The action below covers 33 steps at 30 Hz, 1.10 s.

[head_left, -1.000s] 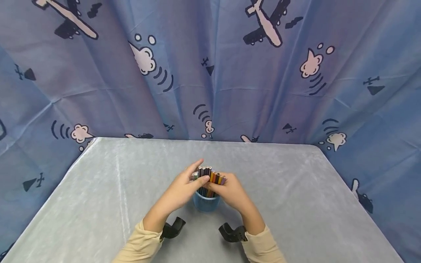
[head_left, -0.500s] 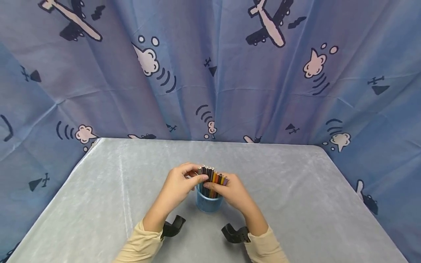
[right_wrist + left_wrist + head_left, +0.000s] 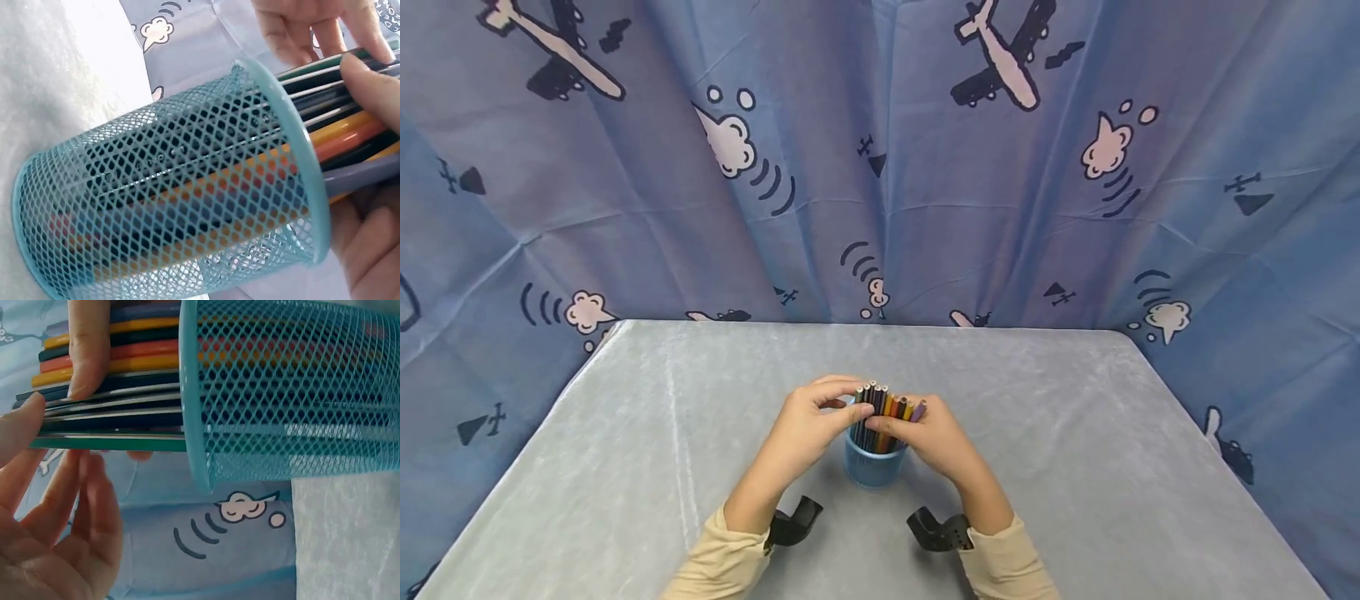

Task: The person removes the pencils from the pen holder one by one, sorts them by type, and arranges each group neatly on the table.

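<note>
A light-blue mesh pencil cup [image 3: 872, 472] stands upright on the table, holding a bundle of colored pencils [image 3: 891, 407]. Dark-barreled pencils make up its left side; yellow, orange, black and purple ones are on the right. My left hand [image 3: 811, 421] pinches the dark pencils near their upper ends, thumb in front and fingers behind. From the other side, my right hand [image 3: 938, 437] grips the bundle just above the rim, its thumb [image 3: 375, 87] lying across the pencils. In the left wrist view a green pencil [image 3: 112, 443] lies at the bundle's outer edge, by the left fingers.
A grey cloth-covered table [image 3: 700, 400] spreads around the cup. Behind it hangs a blue curtain [image 3: 820, 167] printed with planes and clouds. Black curved wrist mounts [image 3: 796, 521] sit at both wrists, close to the cup's near side.
The left index finger, raised a second ago, has come down behind the dark pencils. The purple pencil on the right now leans further out. The right hand keeps its grip.
</note>
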Each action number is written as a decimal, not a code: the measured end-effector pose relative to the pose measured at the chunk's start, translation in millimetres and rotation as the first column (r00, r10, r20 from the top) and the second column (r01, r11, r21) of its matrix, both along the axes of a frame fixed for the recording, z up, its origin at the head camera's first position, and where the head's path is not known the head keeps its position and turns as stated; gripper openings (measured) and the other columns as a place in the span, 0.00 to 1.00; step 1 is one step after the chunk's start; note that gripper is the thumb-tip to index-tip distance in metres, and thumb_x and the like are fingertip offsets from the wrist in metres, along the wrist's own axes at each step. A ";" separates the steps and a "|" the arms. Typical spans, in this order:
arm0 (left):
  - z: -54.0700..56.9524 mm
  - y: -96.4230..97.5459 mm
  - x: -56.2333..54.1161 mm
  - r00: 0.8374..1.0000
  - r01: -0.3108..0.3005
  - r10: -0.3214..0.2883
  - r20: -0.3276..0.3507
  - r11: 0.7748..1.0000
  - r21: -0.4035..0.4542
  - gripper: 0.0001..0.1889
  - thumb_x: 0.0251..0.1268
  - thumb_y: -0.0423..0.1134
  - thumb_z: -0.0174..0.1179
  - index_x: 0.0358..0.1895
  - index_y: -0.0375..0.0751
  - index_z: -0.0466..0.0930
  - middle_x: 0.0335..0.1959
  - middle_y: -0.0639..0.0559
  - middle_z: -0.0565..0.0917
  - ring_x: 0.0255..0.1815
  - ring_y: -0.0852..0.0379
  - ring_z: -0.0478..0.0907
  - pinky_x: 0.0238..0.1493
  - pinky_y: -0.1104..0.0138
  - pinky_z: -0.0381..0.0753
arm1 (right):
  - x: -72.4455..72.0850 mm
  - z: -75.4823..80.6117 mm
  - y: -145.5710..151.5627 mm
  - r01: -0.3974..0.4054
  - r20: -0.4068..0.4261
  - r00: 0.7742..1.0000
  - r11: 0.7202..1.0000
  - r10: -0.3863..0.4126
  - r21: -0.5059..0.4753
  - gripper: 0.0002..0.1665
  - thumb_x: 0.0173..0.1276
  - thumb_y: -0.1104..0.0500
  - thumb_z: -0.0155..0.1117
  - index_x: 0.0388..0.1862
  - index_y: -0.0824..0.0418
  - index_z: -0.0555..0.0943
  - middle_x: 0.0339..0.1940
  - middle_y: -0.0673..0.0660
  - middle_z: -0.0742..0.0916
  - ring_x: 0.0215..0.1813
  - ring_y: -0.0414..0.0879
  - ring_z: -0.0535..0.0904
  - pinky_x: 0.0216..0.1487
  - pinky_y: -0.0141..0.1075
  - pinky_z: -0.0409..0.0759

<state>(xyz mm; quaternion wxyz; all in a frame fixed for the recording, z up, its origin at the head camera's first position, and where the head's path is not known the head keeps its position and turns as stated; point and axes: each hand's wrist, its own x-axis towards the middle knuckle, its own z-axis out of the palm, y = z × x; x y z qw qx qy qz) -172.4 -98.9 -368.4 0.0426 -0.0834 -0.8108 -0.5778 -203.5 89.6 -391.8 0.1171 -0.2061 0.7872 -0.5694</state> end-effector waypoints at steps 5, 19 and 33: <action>-2.1 2.1 -3.9 0.998 0.057 -0.058 0.026 0.997 0.047 0.12 0.67 0.38 0.64 0.51 0.42 0.87 0.52 0.47 0.87 0.61 0.49 0.80 0.64 0.49 0.76 | -1.8 1.2 0.7 -0.005 -0.004 1.000 1.000 0.005 -0.012 0.18 0.64 0.57 0.72 0.45 0.70 0.85 0.37 0.62 0.89 0.36 0.42 0.81 0.40 0.35 0.82; -7.3 0.1 -7.5 0.994 0.050 -0.058 0.089 0.995 0.086 0.17 0.66 0.36 0.65 0.56 0.38 0.82 0.46 0.41 0.87 0.44 0.53 0.83 0.49 0.60 0.84 | 0.3 2.1 -1.2 0.030 -0.157 0.988 0.994 -0.012 0.110 0.18 0.69 0.56 0.67 0.51 0.68 0.84 0.44 0.63 0.89 0.39 0.40 0.81 0.42 0.31 0.83; -9.0 2.2 -1.4 0.992 0.083 -0.090 0.085 0.994 0.076 0.17 0.69 0.38 0.62 0.57 0.37 0.82 0.47 0.40 0.86 0.44 0.51 0.84 0.50 0.56 0.83 | 6.0 4.4 -4.6 0.141 -0.111 0.985 0.986 -0.131 0.090 0.15 0.65 0.57 0.71 0.44 0.67 0.87 0.39 0.62 0.90 0.38 0.46 0.85 0.42 0.38 0.86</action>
